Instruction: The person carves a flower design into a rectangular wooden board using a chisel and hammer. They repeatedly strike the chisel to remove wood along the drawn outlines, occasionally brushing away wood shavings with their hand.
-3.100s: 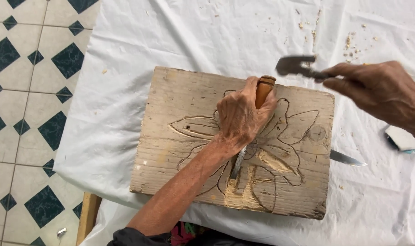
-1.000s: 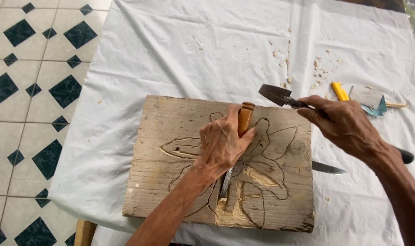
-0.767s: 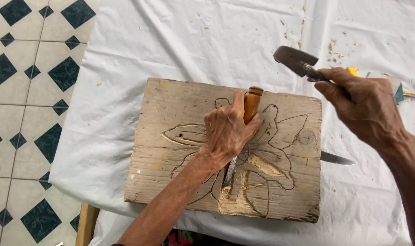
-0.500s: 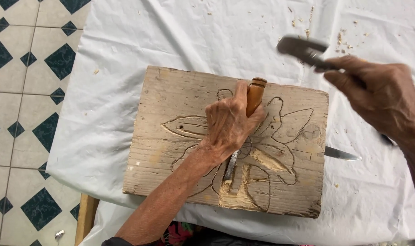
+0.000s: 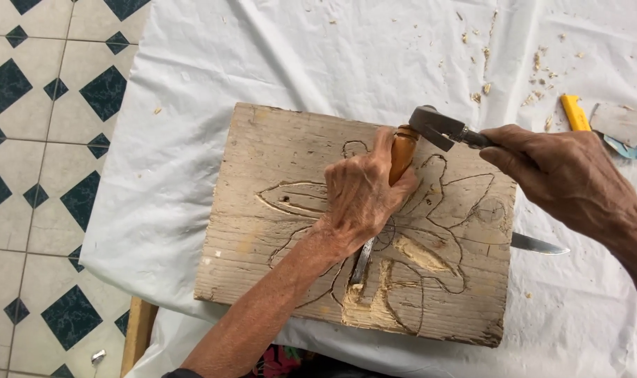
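A weathered wooden board (image 5: 276,231) with a carved flower outline lies on a white cloth. My left hand (image 5: 360,196) grips a chisel with an orange wooden handle (image 5: 402,150); its steel blade (image 5: 361,260) points down into a gouged pale patch near the board's lower edge. My right hand (image 5: 563,175) holds a small hammer, and its grey metal head (image 5: 436,126) touches the top end of the chisel handle.
The white cloth (image 5: 262,56) covers the table and carries wood chips at the upper right. A knife blade (image 5: 539,243) sticks out from under the board's right side. A yellow tool (image 5: 574,112) and paper scraps (image 5: 623,126) lie at far right. Tiled floor (image 5: 38,140) is on the left.
The hammer, raised up and to the right half a second ago, has come down onto the chisel handle's end. My left hand stays closed on the chisel.
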